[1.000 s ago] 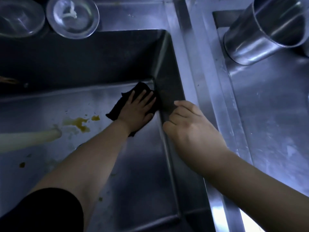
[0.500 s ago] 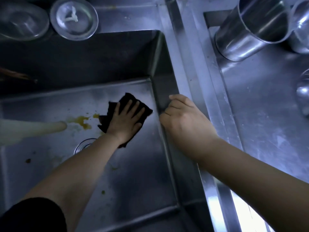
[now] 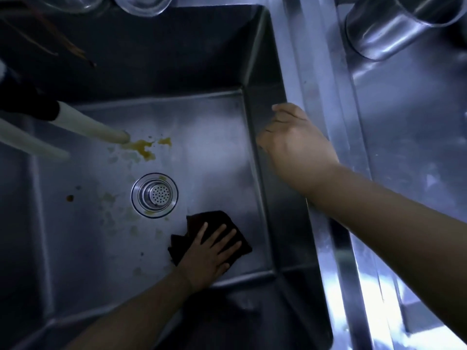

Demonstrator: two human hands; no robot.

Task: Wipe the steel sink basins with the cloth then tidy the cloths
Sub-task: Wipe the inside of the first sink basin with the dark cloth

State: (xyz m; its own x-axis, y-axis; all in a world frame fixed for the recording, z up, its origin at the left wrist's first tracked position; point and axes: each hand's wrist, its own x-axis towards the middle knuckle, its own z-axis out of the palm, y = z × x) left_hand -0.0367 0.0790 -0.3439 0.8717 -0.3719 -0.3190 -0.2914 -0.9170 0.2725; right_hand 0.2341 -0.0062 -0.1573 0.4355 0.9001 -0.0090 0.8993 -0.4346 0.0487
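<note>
A deep steel sink basin (image 3: pixel 214 152) fills the view. My left hand (image 3: pixel 211 253) lies flat, fingers spread, pressing a dark cloth (image 3: pixel 214 223) onto the basin floor near the front right corner. The cloth is partly hidden under the palm. My right hand (image 3: pixel 295 145) rests on the basin's right rim, fingers curled over the edge, holding nothing else. A round drain strainer (image 3: pixel 154 195) sits in the middle of the floor. Yellow-brown stains (image 3: pixel 145 147) lie behind the drain, with fainter spots to its left.
Two pale tubes (image 3: pixel 96 127) slant in from the left above the basin floor. A steel pot (image 3: pixel 394 29) stands in the second basin (image 3: pixel 417 147) at the right. Glass bowls (image 3: pixel 141 3) sit along the back rim.
My left hand has dragged the cloth from the far right corner of the floor back toward the near right corner. The drain has come fully into view. My right hand stays on the rim.
</note>
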